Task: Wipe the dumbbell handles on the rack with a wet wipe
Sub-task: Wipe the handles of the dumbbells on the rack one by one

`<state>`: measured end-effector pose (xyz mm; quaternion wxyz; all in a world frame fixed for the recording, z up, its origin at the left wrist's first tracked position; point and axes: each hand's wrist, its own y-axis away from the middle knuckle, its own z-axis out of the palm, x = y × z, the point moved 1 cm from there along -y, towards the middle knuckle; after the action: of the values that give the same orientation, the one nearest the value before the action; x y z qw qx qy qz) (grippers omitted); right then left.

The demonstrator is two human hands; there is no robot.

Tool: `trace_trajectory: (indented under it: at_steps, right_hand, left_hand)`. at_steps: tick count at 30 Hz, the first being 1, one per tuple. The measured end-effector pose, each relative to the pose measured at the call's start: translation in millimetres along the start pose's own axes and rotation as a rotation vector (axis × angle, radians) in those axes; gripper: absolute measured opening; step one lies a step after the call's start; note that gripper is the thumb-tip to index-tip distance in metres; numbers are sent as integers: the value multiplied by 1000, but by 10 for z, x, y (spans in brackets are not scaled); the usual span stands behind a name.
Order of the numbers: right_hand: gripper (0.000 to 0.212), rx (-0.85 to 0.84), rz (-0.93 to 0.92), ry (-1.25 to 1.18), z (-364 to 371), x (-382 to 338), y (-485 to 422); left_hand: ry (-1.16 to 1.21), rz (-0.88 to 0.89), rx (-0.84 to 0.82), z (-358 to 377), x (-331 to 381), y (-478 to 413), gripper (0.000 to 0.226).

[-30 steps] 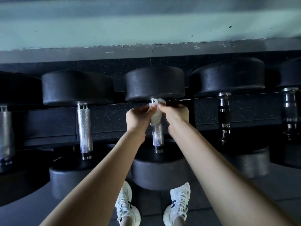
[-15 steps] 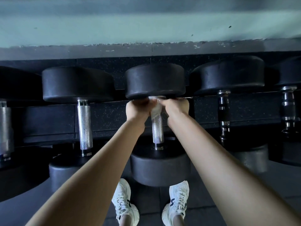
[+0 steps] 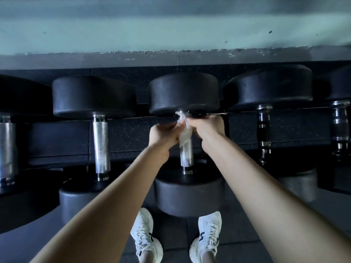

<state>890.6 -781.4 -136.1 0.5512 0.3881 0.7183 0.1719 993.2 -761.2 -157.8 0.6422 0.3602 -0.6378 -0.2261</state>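
Along the rack (image 3: 62, 141) in front of us the dumbbells lie side by side, each with one head toward the wall (image 3: 171, 25) and one toward our white shoes (image 3: 144, 238). We work on the middle dumbbell (image 3: 183, 93). Its far head sits close over our knuckles, so there is little room at that end. Below our hands the handle (image 3: 186, 156) runs bare down to the near head (image 3: 189, 194). To either side there are open gaps before the neighbouring handles, the plain steel one on the left (image 3: 100, 145) and the ringed one on the right (image 3: 265, 133).

Both our arms reach straight forward and meet at the far end of the handle. Our left hand (image 3: 163, 132) and right hand (image 3: 207, 128) sit on either side of it, backs toward us, with the fingers curled inward and pinching the wet wipe (image 3: 184, 133) between them. The wipe is wrapped about the upper part of the handle. A crumpled tuft of it sticks up against the far head, and a loose flap hangs down over the steel.

The handle is a straight cylinder of bright knurled metal. The heads are thick round discs of matt black rubber. The rack's padding is dark and finely speckled. The wipe is thin, white and creased.
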Motion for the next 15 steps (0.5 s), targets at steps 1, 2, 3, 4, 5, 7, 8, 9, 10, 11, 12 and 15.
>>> trace_trajectory:
  at_steps: [1, 2, 3, 4, 5, 7, 8, 9, 10, 11, 12, 15]
  right_hand:
    - [28, -2, 3, -30, 11, -12, -11]
    - [27, -13, 8, -17, 10, 1, 2]
    - [25, -24, 14, 23, 2, 49, 15]
    - [24, -33, 18, 71, -17, 110, 35]
    - [24, -42, 22, 121, -43, 178, 51]
    - [24, -78, 26, 234, -115, 313, 126]
    - [28, -110, 14, 310, -151, 381, 179]
    - [31, -149, 1, 389, -179, 450, 218]
    - [29, -176, -13, 459, -204, 489, 255]
    - [24, -182, -33, 513, -213, 511, 250]
    - [23, -169, -69, 548, -208, 477, 228]
    - [36, -112, -163, 505, -128, 183, 63]
  left_hand:
    - [5, 19, 5, 13, 15, -24, 13]
    - [-6, 40, 2, 12, 9, -37, 12]
    - [-24, 56, -2, -2, -23, -30, 12]
    - [-49, 57, -14, -26, -71, -9, 13]
    - [-82, 52, -28, -54, -126, 21, 15]
    - [-214, 58, -60, -123, -263, 89, 17]
    - [-336, 77, -73, -164, -332, 133, 19]
    - [-482, 105, -92, -196, -397, 167, 21]
    - [-625, 129, -118, -218, -427, 206, 24]
    - [-717, 147, -134, -225, -434, 226, 27]
    - [-758, 166, -139, -230, -407, 214, 28]
    - [-383, 106, -75, -214, -177, 57, 12]
